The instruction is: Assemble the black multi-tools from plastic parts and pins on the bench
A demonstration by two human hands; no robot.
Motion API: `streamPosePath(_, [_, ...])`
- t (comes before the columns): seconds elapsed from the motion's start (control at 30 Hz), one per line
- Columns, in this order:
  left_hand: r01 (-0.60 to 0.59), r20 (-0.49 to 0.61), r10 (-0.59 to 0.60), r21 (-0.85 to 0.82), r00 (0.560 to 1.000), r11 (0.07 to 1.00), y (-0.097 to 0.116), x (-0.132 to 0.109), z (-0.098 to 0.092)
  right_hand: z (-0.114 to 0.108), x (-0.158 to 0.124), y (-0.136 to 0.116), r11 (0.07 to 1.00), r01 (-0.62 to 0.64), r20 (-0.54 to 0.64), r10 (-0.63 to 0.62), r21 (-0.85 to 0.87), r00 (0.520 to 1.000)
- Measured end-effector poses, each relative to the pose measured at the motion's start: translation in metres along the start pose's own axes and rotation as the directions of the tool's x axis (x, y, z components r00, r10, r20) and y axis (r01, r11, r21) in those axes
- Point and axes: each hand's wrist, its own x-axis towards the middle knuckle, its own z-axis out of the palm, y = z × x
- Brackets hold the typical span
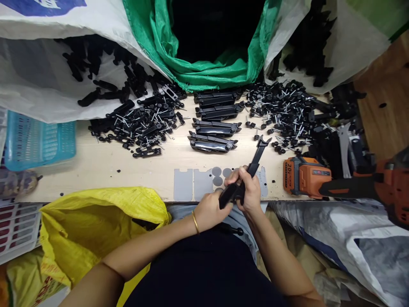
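Both my hands are wrapped round a long black plastic bracket (255,160) with a forked upper end, tilted up to the right over the bench's front edge. My left hand (209,211), with a gold bangle at the wrist, grips its lower end. My right hand (251,189) closes on its middle, thumb on top; the exact joint between the fingers is partly hidden. Grey flat stickers (183,184) lie on the bench just behind my hands. Farther back, several similar black brackets (213,143) are laid in a column. Another small black part (234,230) rests on my lap.
Heaps of black knobs with metal screws lie left (150,123) and right (284,111). An orange cordless drill (354,187) lies at right. A green sack (217,76) stands behind, a yellow sack (105,200) hangs front left, and a blue basket (41,140) sits far left.
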Motion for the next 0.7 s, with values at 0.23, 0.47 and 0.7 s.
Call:
streamPosePath(0.23, [-0.009,-0.016,0.01,0.065,1.0,0.998,-0.009,0.004,0.003,0.001,0.005,0.007,0.996,0.006,0.008,-0.006,0.094,1.0])
streamPosePath(0.47, [-0.003,0.093,-0.017,0.219,0.995,0.976,-0.009,0.021,-0.012,0.001,0.014,0.01,0.992,0.053,-0.089,-0.043,0.114,0.995])
streamPosePath(0.7, [-0.1,0.115,0.057,0.414,0.992,0.905,-0.005,0.05,-0.039,-0.011,0.024,0.014,0.996,0.026,-0.229,-0.006,0.085,0.973])
